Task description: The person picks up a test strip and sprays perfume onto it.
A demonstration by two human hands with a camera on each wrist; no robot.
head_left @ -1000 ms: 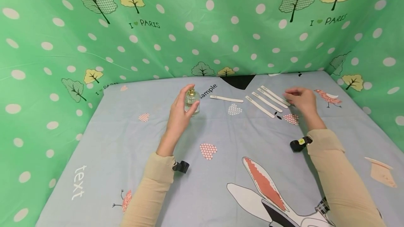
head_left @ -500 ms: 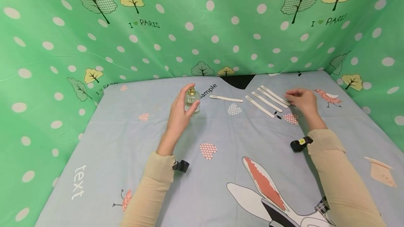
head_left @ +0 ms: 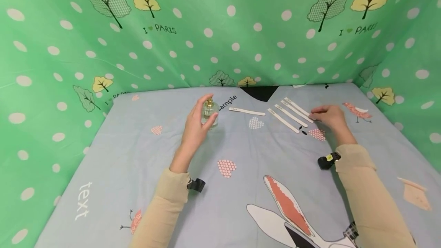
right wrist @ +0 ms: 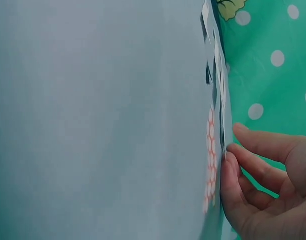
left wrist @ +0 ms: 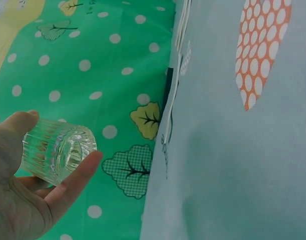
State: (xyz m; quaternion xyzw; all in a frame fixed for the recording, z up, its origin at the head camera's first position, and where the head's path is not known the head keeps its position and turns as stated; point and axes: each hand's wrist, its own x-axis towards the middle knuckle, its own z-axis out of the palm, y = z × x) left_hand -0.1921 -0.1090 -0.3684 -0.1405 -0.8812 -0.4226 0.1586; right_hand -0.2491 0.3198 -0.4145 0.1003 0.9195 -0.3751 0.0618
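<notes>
My left hand (head_left: 196,129) holds a clear glass perfume bottle (head_left: 213,118) upright in the head view, index finger at its gold spray top (head_left: 208,102) and thumb against the lower side. In the left wrist view the bottle's ribbed glass (left wrist: 55,150) and round base show between the fingers. My right hand (head_left: 332,119) is at the near end of the rightmost white paper strip (head_left: 298,106), pinching its tip between thumb and fingertips. Seen from the right wrist, the fingertips (right wrist: 232,165) meet at the strip's end.
Several more labelled strips (head_left: 283,120) lie slanted side by side left of the right hand. One separate strip (head_left: 247,111) lies between them and the bottle. A blue printed cloth (head_left: 165,156) covers the table, with a green dotted curtain (head_left: 193,10) behind.
My right fingers have moved slightly left and down onto the rightmost strip's end. My left hand keeps hold of the perfume bottle in place. The head view has tilted up slightly.
</notes>
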